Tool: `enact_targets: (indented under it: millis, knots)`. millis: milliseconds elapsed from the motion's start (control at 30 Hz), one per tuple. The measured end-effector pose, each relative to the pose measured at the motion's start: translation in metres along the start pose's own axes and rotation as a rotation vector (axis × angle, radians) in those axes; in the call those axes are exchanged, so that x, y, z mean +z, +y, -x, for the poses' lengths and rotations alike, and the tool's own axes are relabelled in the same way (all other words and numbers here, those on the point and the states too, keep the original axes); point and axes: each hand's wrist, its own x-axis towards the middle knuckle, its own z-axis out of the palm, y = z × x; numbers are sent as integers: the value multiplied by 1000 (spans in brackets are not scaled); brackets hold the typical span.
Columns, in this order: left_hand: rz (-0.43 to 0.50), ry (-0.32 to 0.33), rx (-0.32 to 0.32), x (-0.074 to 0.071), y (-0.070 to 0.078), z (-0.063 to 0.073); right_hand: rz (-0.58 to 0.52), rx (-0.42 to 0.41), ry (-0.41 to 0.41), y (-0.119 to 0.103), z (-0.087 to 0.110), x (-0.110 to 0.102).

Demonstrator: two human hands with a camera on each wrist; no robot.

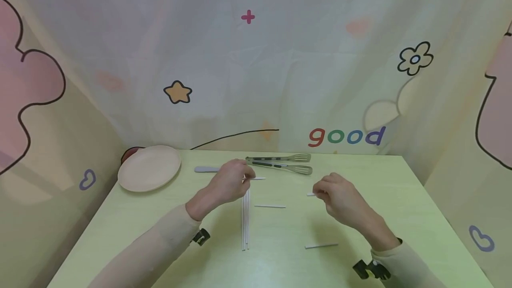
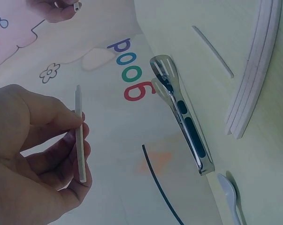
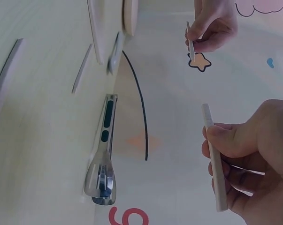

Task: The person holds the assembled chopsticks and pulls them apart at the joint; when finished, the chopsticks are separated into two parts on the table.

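My left hand [image 1: 230, 181] is raised over the table's middle, pinching a short white stick [image 2: 80, 145] between thumb and fingers. To the right, my right hand [image 1: 340, 199] pinches another short white stick [image 3: 216, 168], which has a narrower upper end. Several long white sticks [image 1: 245, 226] lie side by side just below the left hand. One loose short stick [image 1: 270, 206] lies between the hands, and a second loose short stick [image 1: 322, 246] lies nearer me. In the head view my left hand hides part of a pale spoon [image 2: 229, 190].
Metal tongs [image 1: 298, 158] with dark grip inlays lie spread at the table's back. A pale round plate [image 1: 149, 169] is at the back left corner. Behind the table [image 1: 384, 190] hangs a printed curtain [image 1: 224, 52], with more printed cloth on both sides.
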Motion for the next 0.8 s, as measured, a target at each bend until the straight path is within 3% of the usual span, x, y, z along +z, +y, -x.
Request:
enact_targets:
  millis: [233, 800]
  knots:
    - [24, -29, -6, 6, 2, -4, -8, -8, -4, 0, 7, 1]
    - [67, -85, 55, 23, 7, -13, -43, -10, -32, -2, 26, 9]
